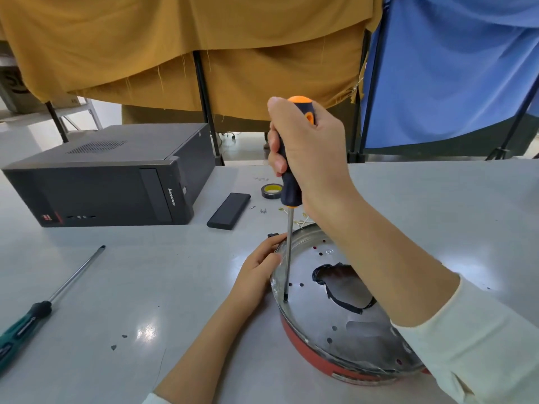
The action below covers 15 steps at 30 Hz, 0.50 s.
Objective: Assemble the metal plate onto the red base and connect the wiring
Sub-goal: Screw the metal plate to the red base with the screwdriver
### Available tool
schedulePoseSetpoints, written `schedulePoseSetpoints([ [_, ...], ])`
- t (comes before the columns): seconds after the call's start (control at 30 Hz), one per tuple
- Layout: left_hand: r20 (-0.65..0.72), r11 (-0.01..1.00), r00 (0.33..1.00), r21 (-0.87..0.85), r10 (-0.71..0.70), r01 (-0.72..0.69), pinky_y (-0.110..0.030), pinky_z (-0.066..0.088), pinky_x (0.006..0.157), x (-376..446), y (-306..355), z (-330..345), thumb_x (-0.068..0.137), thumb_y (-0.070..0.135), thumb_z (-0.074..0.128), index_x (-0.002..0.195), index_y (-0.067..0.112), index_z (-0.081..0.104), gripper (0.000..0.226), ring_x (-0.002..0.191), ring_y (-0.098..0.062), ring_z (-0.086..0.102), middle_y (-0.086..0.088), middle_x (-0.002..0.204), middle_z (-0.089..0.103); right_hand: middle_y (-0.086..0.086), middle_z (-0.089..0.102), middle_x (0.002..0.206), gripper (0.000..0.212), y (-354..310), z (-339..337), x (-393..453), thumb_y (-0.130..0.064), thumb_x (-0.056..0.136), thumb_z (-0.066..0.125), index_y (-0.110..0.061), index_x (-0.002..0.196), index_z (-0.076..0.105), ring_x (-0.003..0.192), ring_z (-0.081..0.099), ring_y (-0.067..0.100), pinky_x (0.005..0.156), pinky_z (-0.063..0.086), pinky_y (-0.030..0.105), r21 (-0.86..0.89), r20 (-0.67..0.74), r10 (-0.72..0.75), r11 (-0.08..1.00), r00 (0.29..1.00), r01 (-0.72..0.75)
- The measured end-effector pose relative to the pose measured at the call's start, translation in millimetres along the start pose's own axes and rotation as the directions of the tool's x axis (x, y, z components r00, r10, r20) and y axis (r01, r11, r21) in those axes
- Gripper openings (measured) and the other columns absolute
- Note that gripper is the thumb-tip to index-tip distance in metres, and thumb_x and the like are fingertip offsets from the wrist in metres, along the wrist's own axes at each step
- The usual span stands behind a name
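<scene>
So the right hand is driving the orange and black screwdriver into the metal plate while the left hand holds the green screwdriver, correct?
Not quite. The head view shows the left hand steadying the round metal plate's rim; the green-handled screwdriver lies untouched on the table. The rest holds.

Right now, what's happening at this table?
A person is fastening a metal plate onto a red base. The right hand grips an orange-and-black screwdriver, held upright with its tip at a hole near the plate's left edge. The left hand rests on the plate's rim. A second screwdriver lies unused on the table.
</scene>
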<state>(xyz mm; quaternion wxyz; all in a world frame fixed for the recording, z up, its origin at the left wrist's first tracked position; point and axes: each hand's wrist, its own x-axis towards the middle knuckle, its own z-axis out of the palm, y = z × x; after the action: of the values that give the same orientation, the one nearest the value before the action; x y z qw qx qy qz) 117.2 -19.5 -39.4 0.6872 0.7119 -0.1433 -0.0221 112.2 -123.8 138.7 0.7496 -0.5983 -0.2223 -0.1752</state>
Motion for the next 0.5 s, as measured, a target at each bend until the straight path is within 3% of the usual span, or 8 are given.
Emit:
schedulePoseSetpoints([
  [0.1, 0.004, 1.0, 1.0, 0.008, 0.008, -0.008, -0.022, 0.05, 0.094, 0.4, 0.7, -0.6, 0.085, 0.024, 0.048, 0.108, 0.047, 0.069, 0.039, 0.112, -0.005, 0.062, 0.016, 0.115, 0.069, 0.0, 0.056, 0.055, 0.028, -6.1, -2.6, 4.0, -0.013, 0.094, 0.057, -0.013, 0.067, 0.05, 0.039, 0.048, 0.015, 0.043, 0.041, 0.022, -0.01, 0.179, 0.051, 0.999, 0.983, -0.05],
  [0.23, 0.007, 1.0, 1.0, 0.021, 0.018, -0.018, -0.02, 0.05, 0.092, 0.2, 1.8, -0.2, 0.084, 0.028, 0.051, 0.108, 0.051, 0.068, 0.037, 0.113, -0.005, 0.062, 0.017, 0.116, 0.069, 0.003, 0.065, 0.074, 0.02, -17.9, -6.8, 16.7, -0.025, 0.092, 0.055, -0.009, 0.08, 0.058, 0.059, 0.058, 0.019, 0.059, 0.05, 0.031, -0.013, 0.511, 0.189, 0.977, 0.839, -0.213],
  [0.33, 0.008, 0.999, 1.0, 0.023, 0.021, -0.021, -0.027, 0.048, 0.097, 0.7, 0.2, -0.4, 0.085, 0.028, 0.051, 0.11, 0.05, 0.067, 0.037, 0.115, -0.006, 0.061, 0.016, 0.119, 0.068, -0.002, 0.055, 0.059, 0.024, -21.5, -3.9, 18.8, -0.025, 0.09, 0.047, -0.012, 0.07, 0.048, 0.047, 0.049, 0.014, 0.052, 0.044, 0.025, 0.02, 0.623, 0.213, 0.958, 0.752, -0.288],
  [0.4, 0.011, 0.999, 1.0, 0.028, 0.025, -0.026, -0.023, 0.049, 0.093, 0.2, 0.6, -0.3, 0.085, 0.027, 0.05, 0.108, 0.051, 0.067, 0.038, 0.114, -0.005, 0.061, 0.017, 0.118, 0.068, -0.005, 0.045, 0.05, 0.026, -17.9, -1.8, 16.2, -0.021, 0.094, 0.043, -0.015, 0.069, 0.04, 0.037, 0.036, 0.01, 0.044, 0.035, 0.022, 0.088, 0.585, 0.209, 0.944, 0.784, -0.317],
  [0.5, 0.017, 0.999, 1.0, 0.023, 0.025, -0.025, -0.021, 0.05, 0.092, -0.6, 1.3, -0.1, 0.084, 0.025, 0.049, 0.106, 0.05, 0.068, 0.039, 0.113, -0.006, 0.062, 0.016, 0.117, 0.069, -0.002, 0.043, 0.048, 0.032, -7.7, -3.8, 8.9, -0.014, 0.097, 0.047, -0.015, 0.065, 0.042, 0.034, 0.032, 0.011, 0.04, 0.029, 0.019, 0.197, 0.256, 0.108, 0.967, 0.96, -0.162],
])
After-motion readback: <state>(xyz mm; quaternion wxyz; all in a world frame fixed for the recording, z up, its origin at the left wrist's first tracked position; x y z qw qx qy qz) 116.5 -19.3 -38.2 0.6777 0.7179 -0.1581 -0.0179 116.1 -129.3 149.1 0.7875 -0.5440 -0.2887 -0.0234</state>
